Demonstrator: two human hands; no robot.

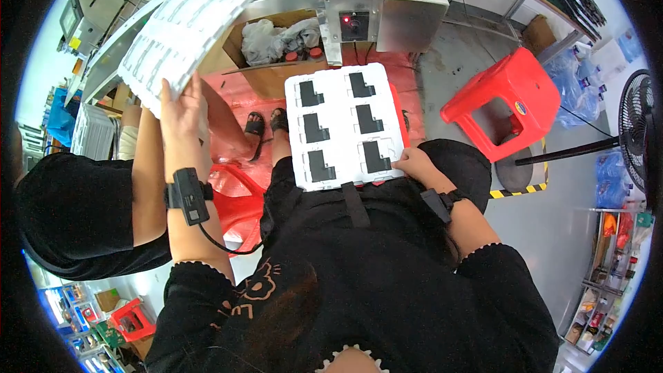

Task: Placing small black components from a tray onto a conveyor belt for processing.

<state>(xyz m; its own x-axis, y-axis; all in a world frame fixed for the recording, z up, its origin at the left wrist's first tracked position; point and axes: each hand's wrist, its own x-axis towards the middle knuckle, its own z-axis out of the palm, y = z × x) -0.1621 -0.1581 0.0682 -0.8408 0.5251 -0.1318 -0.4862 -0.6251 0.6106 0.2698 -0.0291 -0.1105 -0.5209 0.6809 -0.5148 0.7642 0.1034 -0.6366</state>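
My left hand [183,112] grips the near edge of a white moulded plastic tray [181,34], raised and tilted at the upper left. A second white tray [338,121] lies across my lap, holding several black notched flat pieces [316,126] in two columns. At its lower right corner, my right hand [416,166] has its fingers closed on the tray's edge, close to the lowest black piece [376,157] of the right column. Whether those fingertips also touch that piece I cannot tell.
A co-worker's arm [148,183] is beside my left forearm, its hand hidden. Ahead stands a conveyor with a metal control box [354,26], a carton [266,79] of plastic bags beneath. To the right are a red stool [507,103] and black fan [634,121]. White trays [93,131] are stacked left.
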